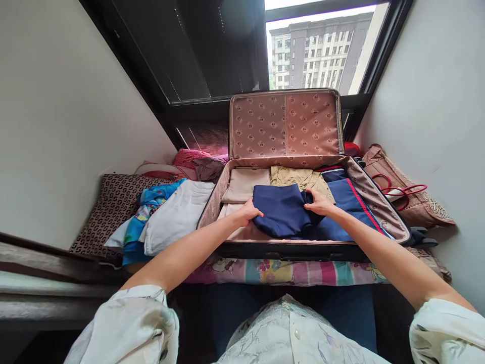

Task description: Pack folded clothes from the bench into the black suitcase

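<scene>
A folded navy garment (pixel 282 210) is gripped at both ends inside an open suitcase (pixel 375 199), seen from the head camera. The left hand (pixel 248 212) is clenched on its left edge, fingertips tucked under the cloth and hidden; the right hand (pixel 320 202) is closed on its right edge, fingers partly buried in a fold. Beige folded cloth (pixel 244 184) is laid to the far left in the case, an olive piece (pixel 293 177) at the far side. A pile of clothes (pixel 170 215) is heaped left of the suitcase, a brown bag (pixel 413 202) to the right. Both sleeves are cut off by the frame.
</scene>
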Demonstrator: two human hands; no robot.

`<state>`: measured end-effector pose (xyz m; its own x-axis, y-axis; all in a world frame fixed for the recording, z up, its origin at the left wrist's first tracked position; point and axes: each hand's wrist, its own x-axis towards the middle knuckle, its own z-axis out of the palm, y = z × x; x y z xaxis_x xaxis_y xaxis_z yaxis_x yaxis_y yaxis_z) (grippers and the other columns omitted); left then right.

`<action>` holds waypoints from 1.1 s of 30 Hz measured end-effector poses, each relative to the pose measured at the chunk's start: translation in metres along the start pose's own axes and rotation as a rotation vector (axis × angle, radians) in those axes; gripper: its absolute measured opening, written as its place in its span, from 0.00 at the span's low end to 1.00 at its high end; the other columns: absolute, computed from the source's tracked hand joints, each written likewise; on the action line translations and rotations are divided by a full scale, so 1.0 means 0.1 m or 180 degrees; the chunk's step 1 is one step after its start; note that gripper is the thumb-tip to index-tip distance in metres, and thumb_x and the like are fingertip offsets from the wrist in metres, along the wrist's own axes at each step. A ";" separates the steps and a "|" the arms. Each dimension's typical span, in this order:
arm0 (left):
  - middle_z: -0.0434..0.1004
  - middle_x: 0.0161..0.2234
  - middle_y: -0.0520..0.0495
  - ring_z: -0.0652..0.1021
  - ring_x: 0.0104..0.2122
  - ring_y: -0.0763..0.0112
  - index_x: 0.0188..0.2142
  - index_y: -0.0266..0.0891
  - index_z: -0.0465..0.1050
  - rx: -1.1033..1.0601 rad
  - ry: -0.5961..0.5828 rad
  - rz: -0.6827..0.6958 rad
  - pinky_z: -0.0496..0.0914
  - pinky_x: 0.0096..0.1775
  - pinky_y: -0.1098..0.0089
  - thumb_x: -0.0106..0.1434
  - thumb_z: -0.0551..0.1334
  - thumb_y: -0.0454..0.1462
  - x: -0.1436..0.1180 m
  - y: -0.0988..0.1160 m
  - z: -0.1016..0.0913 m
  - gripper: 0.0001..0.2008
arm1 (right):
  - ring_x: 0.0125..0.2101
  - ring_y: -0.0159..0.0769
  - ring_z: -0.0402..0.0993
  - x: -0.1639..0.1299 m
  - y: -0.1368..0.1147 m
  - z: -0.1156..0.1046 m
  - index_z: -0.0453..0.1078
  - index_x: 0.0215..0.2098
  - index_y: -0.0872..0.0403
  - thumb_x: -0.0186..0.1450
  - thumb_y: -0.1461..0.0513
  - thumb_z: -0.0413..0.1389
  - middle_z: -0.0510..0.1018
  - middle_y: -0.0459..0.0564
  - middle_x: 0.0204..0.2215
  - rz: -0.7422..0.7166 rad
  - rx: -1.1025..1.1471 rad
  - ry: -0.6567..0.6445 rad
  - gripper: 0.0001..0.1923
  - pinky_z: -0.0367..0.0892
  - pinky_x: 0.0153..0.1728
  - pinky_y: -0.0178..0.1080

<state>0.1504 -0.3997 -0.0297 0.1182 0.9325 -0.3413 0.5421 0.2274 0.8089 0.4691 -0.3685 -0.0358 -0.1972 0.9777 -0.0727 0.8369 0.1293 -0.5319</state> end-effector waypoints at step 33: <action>0.29 0.76 0.37 0.36 0.72 0.30 0.76 0.52 0.40 0.3337 0.0094 0.1299 0.41 0.64 0.29 0.66 0.60 0.60 0.08 -0.09 -0.39 0.48 | 0.73 0.67 0.34 -0.10 -0.31 0.42 0.47 0.75 0.34 0.69 0.38 0.51 0.37 0.52 0.77 -0.2011 -0.1765 0.0167 0.40 0.46 0.65 0.69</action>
<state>0.1136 -0.3832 -0.0214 0.4346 0.8926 -0.1202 0.9006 -0.4316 0.0509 0.4235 -0.3891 -0.0544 -0.7004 0.6987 0.1461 0.7093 0.7041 0.0330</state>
